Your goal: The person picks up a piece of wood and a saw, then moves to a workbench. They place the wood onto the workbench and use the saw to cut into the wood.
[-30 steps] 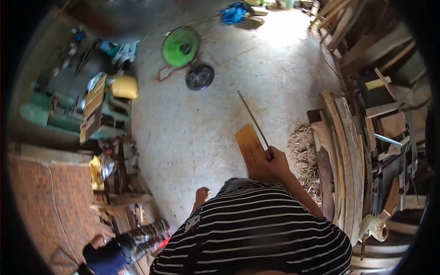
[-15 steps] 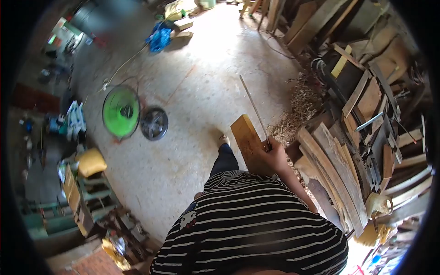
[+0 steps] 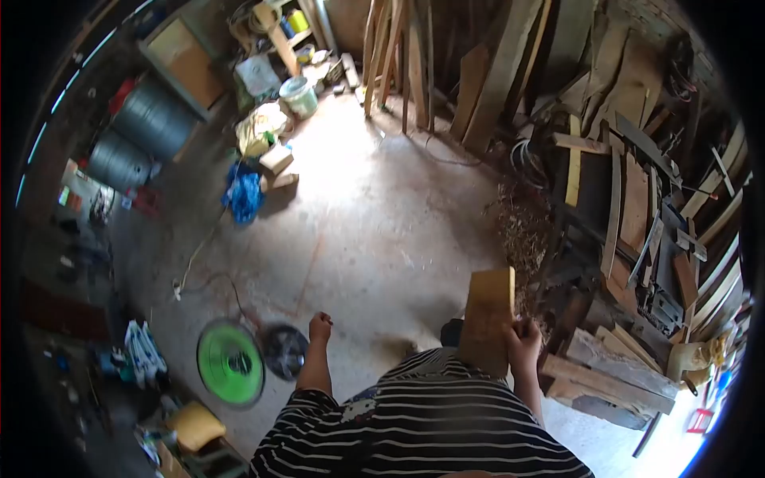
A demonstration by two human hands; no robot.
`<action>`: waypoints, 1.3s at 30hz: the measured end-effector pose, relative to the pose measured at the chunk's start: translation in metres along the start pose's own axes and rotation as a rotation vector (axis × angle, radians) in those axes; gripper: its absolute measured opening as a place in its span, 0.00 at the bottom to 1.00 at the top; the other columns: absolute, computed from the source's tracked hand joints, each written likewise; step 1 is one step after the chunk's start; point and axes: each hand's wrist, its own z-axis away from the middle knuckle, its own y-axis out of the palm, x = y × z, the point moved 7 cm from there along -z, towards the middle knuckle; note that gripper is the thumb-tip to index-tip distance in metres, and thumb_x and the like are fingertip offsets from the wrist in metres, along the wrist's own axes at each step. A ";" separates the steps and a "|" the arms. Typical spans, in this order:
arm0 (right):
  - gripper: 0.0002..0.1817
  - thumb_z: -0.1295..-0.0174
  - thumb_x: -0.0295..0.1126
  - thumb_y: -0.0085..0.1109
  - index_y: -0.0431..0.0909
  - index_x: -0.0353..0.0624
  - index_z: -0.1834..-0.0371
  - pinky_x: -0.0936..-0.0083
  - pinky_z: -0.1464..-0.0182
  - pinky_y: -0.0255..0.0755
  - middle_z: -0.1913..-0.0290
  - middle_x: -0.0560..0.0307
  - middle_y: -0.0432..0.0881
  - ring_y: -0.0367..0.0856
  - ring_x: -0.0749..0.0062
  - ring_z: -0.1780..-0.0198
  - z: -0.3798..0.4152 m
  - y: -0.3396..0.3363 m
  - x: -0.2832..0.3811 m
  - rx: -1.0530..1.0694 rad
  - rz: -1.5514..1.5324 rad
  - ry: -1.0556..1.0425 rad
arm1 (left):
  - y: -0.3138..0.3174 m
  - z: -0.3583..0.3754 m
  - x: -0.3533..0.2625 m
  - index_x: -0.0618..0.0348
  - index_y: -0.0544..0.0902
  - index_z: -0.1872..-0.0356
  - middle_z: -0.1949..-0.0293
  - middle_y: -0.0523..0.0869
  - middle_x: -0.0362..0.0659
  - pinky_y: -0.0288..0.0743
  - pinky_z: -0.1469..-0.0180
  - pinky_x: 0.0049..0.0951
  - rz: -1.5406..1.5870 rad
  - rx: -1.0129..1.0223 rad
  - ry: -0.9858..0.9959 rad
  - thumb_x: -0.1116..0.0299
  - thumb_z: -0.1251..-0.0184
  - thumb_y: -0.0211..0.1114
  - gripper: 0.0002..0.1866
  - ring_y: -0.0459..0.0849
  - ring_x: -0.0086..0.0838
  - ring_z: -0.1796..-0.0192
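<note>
My right hand (image 3: 523, 341) is closed around the right edge of a flat brown wooden board (image 3: 486, 315), which stands upright beside my body. To the left, my left hand (image 3: 320, 327) is raised over the floor with its fingers curled in; whether they hold anything is too small to make out. Below and left of that hand is a green fan (image 3: 230, 363) with its round dark base (image 3: 284, 351). The thin stick is not visible in my hands.
Planks (image 3: 502, 80) lean on the far wall. Scrap wood (image 3: 610, 374) is piled at the right, beside wood shavings (image 3: 522, 239). A blue plastic bag (image 3: 243, 193), wooden blocks (image 3: 276, 159) and a bucket (image 3: 298, 97) stand ahead. Metal drums (image 3: 153, 119) are at the upper left.
The view has shifted up toward the far wall. My left hand has come into sight. The board is more upright, and the thin stick near my right hand is no longer visible.
</note>
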 end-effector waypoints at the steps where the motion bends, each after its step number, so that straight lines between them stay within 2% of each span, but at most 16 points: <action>1: 0.16 0.46 0.22 0.62 0.62 0.47 0.79 0.85 0.72 0.59 0.79 0.70 0.65 0.60 0.86 0.75 -0.009 -0.005 -0.015 -0.067 -0.073 0.073 | 0.006 -0.022 -0.024 0.63 0.80 0.67 0.71 0.86 0.47 0.75 0.63 0.34 -0.017 0.005 0.053 0.69 0.36 0.58 0.08 0.86 0.33 0.69; 5: 0.16 0.44 0.19 0.60 0.62 0.49 0.77 0.84 0.71 0.64 0.76 0.69 0.70 0.67 0.84 0.75 -0.056 -0.011 -0.027 -0.217 -0.566 0.328 | 0.090 -0.061 -0.052 0.63 0.81 0.64 0.69 0.86 0.51 0.76 0.61 0.37 0.032 0.170 -0.060 0.67 0.35 0.58 0.09 0.85 0.40 0.67; 7: 0.16 0.44 0.18 0.59 0.63 0.50 0.76 0.83 0.71 0.66 0.75 0.68 0.72 0.70 0.82 0.74 -0.080 -0.013 -0.026 -0.301 -0.756 0.438 | 0.143 -0.054 -0.101 0.64 0.81 0.64 0.69 0.85 0.53 0.77 0.60 0.40 -0.441 0.302 0.588 0.65 0.36 0.57 0.11 0.85 0.45 0.66; 9: 0.15 0.44 0.18 0.60 0.64 0.50 0.75 0.82 0.69 0.68 0.72 0.66 0.75 0.73 0.79 0.73 -0.114 -0.021 -0.022 -0.342 -0.870 0.327 | 0.174 -0.033 -0.143 0.67 0.81 0.68 0.63 0.85 0.57 0.78 0.55 0.46 -0.530 0.354 0.396 0.72 0.42 0.56 0.09 0.84 0.50 0.60; 14: 0.15 0.45 0.18 0.61 0.65 0.50 0.72 0.83 0.67 0.69 0.71 0.65 0.76 0.74 0.80 0.71 -0.169 -0.069 -0.005 -0.460 -0.890 0.247 | 0.226 -0.069 -0.177 0.67 0.81 0.69 0.63 0.84 0.58 0.77 0.55 0.47 -0.783 0.765 0.414 0.72 0.42 0.54 0.10 0.84 0.51 0.59; 17: 0.12 0.45 0.22 0.63 0.67 0.49 0.72 0.84 0.75 0.66 0.73 0.65 0.75 0.72 0.82 0.77 -0.178 -0.110 -0.018 -0.613 -0.831 0.342 | 0.238 -0.103 -0.202 0.68 0.81 0.69 0.62 0.84 0.59 0.77 0.54 0.47 -1.284 1.165 0.778 0.72 0.42 0.53 0.10 0.83 0.51 0.58; 19: 0.10 0.45 0.25 0.63 0.69 0.49 0.73 0.84 0.77 0.64 0.75 0.67 0.73 0.70 0.83 0.78 -0.176 -0.136 -0.021 -0.693 -0.827 0.320 | 0.245 -0.135 -0.243 0.68 0.82 0.69 0.62 0.83 0.60 0.77 0.54 0.48 -1.369 1.074 0.879 0.72 0.42 0.52 0.11 0.83 0.51 0.58; 21: 0.09 0.44 0.28 0.62 0.70 0.50 0.74 0.85 0.78 0.63 0.77 0.68 0.72 0.69 0.85 0.78 -0.168 -0.158 -0.034 -0.782 -0.786 0.304 | 0.259 -0.179 -0.294 0.67 0.82 0.71 0.63 0.83 0.62 0.77 0.54 0.48 -1.131 0.712 0.768 0.71 0.41 0.50 0.13 0.83 0.53 0.58; 23: 0.08 0.42 0.31 0.61 0.71 0.51 0.74 0.86 0.78 0.63 0.78 0.69 0.70 0.68 0.86 0.78 -0.153 -0.178 -0.055 -0.898 -0.843 0.379 | 0.294 -0.200 -0.351 0.67 0.82 0.71 0.64 0.83 0.63 0.77 0.53 0.47 -1.042 0.665 0.960 0.70 0.40 0.49 0.14 0.83 0.53 0.58; 24: 0.08 0.41 0.33 0.61 0.72 0.51 0.74 0.86 0.77 0.62 0.78 0.69 0.68 0.67 0.86 0.78 -0.146 -0.185 -0.061 -0.957 -0.837 0.371 | 0.285 -0.191 -0.411 0.66 0.82 0.68 0.65 0.84 0.62 0.77 0.54 0.46 -0.668 0.531 0.688 0.69 0.39 0.51 0.13 0.83 0.53 0.58; 27: 0.08 0.41 0.35 0.61 0.72 0.50 0.75 0.86 0.75 0.62 0.78 0.69 0.66 0.66 0.84 0.77 -0.121 -0.196 -0.072 -1.061 -0.699 0.300 | 0.345 -0.174 -0.523 0.63 0.80 0.63 0.65 0.85 0.54 0.76 0.57 0.37 -0.161 0.568 0.681 0.70 0.40 0.59 0.08 0.85 0.41 0.60; 28: 0.09 0.41 0.35 0.61 0.72 0.50 0.75 0.86 0.75 0.62 0.78 0.69 0.65 0.66 0.84 0.76 -0.120 -0.194 -0.066 -1.087 -0.638 0.271 | 0.363 -0.150 -0.574 0.62 0.78 0.56 0.55 0.85 0.48 0.76 0.52 0.35 -0.071 0.721 0.693 0.63 0.32 0.58 0.12 0.84 0.35 0.51; 30: 0.09 0.40 0.36 0.61 0.73 0.50 0.75 0.87 0.73 0.62 0.78 0.69 0.65 0.66 0.83 0.75 -0.118 -0.185 -0.055 -1.197 -0.743 0.318 | 0.347 -0.056 -0.698 0.58 0.77 0.55 0.47 0.80 0.43 0.74 0.45 0.31 0.504 1.090 0.346 0.67 0.29 0.55 0.08 0.80 0.30 0.45; 32: 0.05 0.42 0.32 0.62 0.75 0.47 0.68 0.85 0.69 0.65 0.76 0.67 0.66 0.67 0.80 0.73 -0.121 -0.166 -0.045 -1.289 -1.037 0.352 | 0.306 0.030 -0.810 0.56 0.75 0.55 0.49 0.79 0.45 0.74 0.44 0.32 0.875 1.490 0.488 0.69 0.28 0.53 0.06 0.79 0.31 0.45; 35: 0.08 0.44 0.28 0.63 0.74 0.45 0.64 0.83 0.69 0.65 0.74 0.66 0.67 0.67 0.80 0.73 -0.145 -0.157 -0.031 -1.273 -0.758 0.366 | 0.186 0.137 -0.921 0.59 0.74 0.63 0.57 0.80 0.51 0.76 0.46 0.33 1.335 1.995 0.877 0.66 0.25 0.49 0.10 0.80 0.36 0.49; 39: 0.09 0.43 0.29 0.64 0.71 0.46 0.66 0.83 0.71 0.65 0.75 0.65 0.68 0.68 0.79 0.74 -0.210 -0.161 -0.043 -1.236 -0.667 0.257 | 0.106 0.188 -0.981 0.52 0.82 0.60 0.61 0.84 0.44 0.76 0.53 0.32 1.727 2.004 1.465 0.68 0.30 0.52 0.09 0.82 0.34 0.56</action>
